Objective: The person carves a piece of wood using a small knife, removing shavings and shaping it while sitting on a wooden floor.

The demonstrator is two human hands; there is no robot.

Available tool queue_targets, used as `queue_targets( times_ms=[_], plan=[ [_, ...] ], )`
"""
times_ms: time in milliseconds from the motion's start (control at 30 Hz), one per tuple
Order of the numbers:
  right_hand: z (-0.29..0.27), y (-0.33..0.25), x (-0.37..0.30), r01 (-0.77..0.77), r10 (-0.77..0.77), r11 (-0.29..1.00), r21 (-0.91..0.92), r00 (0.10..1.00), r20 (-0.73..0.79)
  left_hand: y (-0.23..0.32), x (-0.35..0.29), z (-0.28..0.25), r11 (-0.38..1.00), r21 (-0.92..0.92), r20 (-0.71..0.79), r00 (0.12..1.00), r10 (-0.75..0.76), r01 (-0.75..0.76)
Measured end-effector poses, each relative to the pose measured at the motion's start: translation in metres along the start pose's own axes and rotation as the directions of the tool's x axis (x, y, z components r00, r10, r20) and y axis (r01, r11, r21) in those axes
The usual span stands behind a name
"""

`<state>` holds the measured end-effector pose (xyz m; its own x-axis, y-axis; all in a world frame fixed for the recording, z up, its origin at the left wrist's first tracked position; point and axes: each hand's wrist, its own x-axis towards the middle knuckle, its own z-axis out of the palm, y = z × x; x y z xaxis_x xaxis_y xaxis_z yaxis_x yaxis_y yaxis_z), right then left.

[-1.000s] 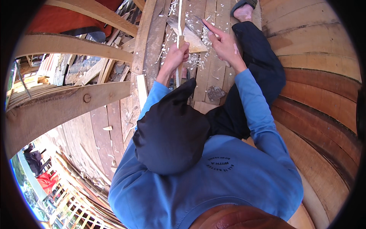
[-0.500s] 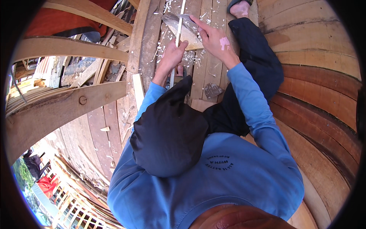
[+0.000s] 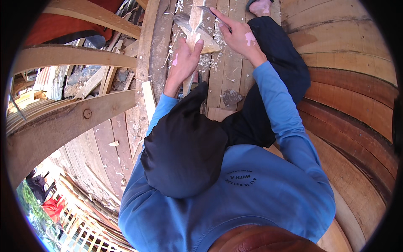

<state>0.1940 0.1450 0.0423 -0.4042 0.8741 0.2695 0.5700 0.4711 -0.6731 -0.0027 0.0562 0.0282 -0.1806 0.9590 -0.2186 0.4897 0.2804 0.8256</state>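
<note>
My left hand is closed around a pale wooden slat, which runs away from me and leaves the frame at the top. The slat's broad face shows, with a notch-like narrowing just beyond my thumb. In my right hand is a knife, its handle mostly hidden in the palm and the index finger stretched along it. The blade's tip overlaps the slat's right edge; whether it touches the wood I cannot tell. Beneath, a wedge-shaped board lies on the plank floor among pale shavings.
My dark-trousered knee is bent below my left hand, and my other leg stretches forward on the right. Curved planks form a wall at right. Timber ribs cross at left. A brown flat lump rests on the floor.
The slat has turned from its thin edge to its broad face. My left hand has rolled with it, showing more of its back. The knife remains near the slat's far part.
</note>
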Motion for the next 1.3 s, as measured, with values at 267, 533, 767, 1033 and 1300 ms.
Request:
queue_targets(
  times_ms=[267,533,767,1033,1300],
  plan=[
    [-0.006,-0.008,0.002,-0.162,0.153,0.985,0.062,0.98,0.13,-0.001,-0.001,0.002,0.993,-0.037,-0.134,0.985,0.109,-0.115],
    [0.014,0.018,-0.001,-0.062,0.042,0.973,0.221,0.994,0.097,-0.004,-0.001,0.005,0.984,-0.005,-0.162,0.971,0.175,-0.178],
    [0.013,0.014,-0.001,-0.116,0.088,0.975,0.191,0.984,0.154,-0.011,0.001,0.009,0.983,0.006,-0.181,0.966,0.183,-0.185],
    [0.016,0.016,0.001,-0.125,0.089,0.973,0.192,0.978,0.187,0.009,-0.006,0.0,0.99,-0.143,-0.03,0.999,-0.013,0.008],
    [0.02,0.022,-0.001,0.028,-0.045,0.973,0.231,0.997,0.068,-0.012,0.003,0.006,0.976,-0.174,-0.023,0.992,0.126,-0.128]
  ],
)
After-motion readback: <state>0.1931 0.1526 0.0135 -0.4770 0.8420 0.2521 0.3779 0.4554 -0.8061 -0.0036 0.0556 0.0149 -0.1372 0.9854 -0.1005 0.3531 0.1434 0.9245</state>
